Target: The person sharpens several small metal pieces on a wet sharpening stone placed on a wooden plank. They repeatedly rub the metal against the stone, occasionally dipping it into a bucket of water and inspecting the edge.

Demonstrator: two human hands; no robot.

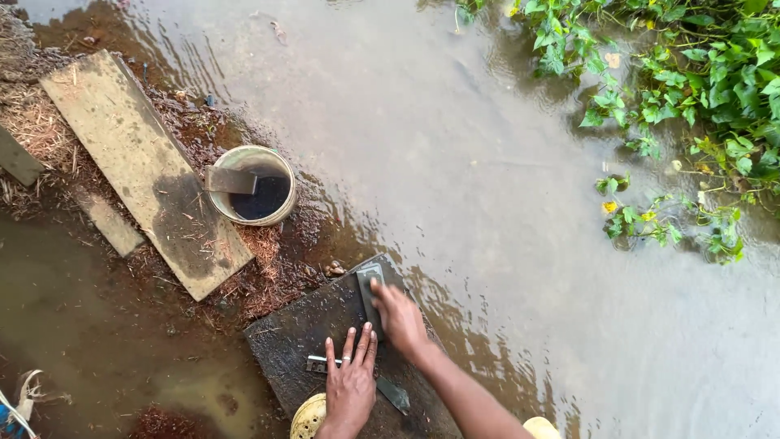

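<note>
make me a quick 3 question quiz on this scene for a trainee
1. True or false: the left hand lies flat on a metal blade on the dark wet board.
2. The right hand rests on: A) a grey block B) the bucket C) a plant
3. What lies across the rim of the bucket?

Key: 1 true; 2 A; 3 a flat grey slab.
</note>
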